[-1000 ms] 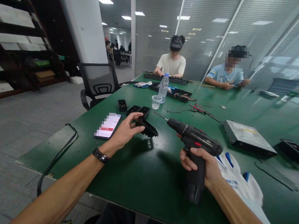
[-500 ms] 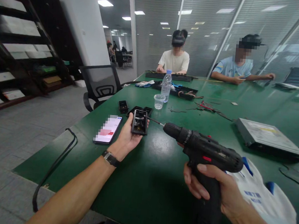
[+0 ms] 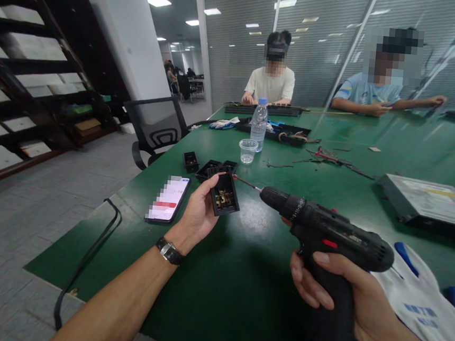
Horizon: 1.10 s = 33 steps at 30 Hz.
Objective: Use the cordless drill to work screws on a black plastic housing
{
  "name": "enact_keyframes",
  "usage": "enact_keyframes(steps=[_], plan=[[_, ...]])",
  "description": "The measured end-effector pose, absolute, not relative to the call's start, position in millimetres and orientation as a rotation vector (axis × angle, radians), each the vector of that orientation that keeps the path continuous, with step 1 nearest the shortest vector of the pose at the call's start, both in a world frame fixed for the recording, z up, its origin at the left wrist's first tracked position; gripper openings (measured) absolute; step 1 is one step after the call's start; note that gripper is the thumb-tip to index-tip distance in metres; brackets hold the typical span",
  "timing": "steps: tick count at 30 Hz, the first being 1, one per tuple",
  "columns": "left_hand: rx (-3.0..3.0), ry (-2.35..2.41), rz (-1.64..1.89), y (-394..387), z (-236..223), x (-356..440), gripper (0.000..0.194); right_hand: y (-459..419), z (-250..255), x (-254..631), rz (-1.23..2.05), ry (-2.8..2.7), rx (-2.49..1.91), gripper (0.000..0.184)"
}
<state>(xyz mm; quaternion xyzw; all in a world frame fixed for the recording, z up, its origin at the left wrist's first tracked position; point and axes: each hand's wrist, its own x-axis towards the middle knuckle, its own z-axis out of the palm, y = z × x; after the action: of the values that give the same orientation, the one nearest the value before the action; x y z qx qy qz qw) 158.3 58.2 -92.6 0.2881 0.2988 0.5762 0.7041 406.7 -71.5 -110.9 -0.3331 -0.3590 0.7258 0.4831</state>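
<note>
My left hand [image 3: 198,208] is closed on a small black open-topped box [image 3: 225,196], tilted so that brass-coloured metal parts show inside. In my right hand [image 3: 345,287] is a black cordless drill [image 3: 325,232], its long thin bit [image 3: 246,181] pointing left at the far end of the box. Whether the tip touches the box I cannot tell. Several similar black boxes [image 3: 191,162] lie just beyond my left hand. A phone [image 3: 168,200] lies to the left of that hand, and white work gloves with blue trim [image 3: 419,298] lie beside the drill.
A plastic cup [image 3: 248,151] and a water bottle [image 3: 259,125] stand mid-table. Loose wires [image 3: 328,157] and a flat metal-cased unit [image 3: 435,202] lie to the right. Two people [image 3: 270,84] sit across the green table [image 3: 241,283]. A chair [image 3: 155,124] stands at the left edge.
The black box in my left hand has been tilted and turned, showing more of its inside. The drill has shifted slightly right and down in view, and the whole view has moved a little.
</note>
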Motion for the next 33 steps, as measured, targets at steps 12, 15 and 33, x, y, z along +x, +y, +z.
enact_keyframes(steps=[12,15,33], plan=[[0.681,0.614,1.300,62,-92,155,0.033,-74,-112,406,1.759,-0.903,-0.810,0.034],[0.664,0.625,1.319,65,-93,151,0.038,-76,-113,406,1.786,-0.954,-0.806,0.037],[0.834,0.636,1.404,61,-89,151,0.068,-86,-119,403,1.886,-1.027,-0.785,0.040]])
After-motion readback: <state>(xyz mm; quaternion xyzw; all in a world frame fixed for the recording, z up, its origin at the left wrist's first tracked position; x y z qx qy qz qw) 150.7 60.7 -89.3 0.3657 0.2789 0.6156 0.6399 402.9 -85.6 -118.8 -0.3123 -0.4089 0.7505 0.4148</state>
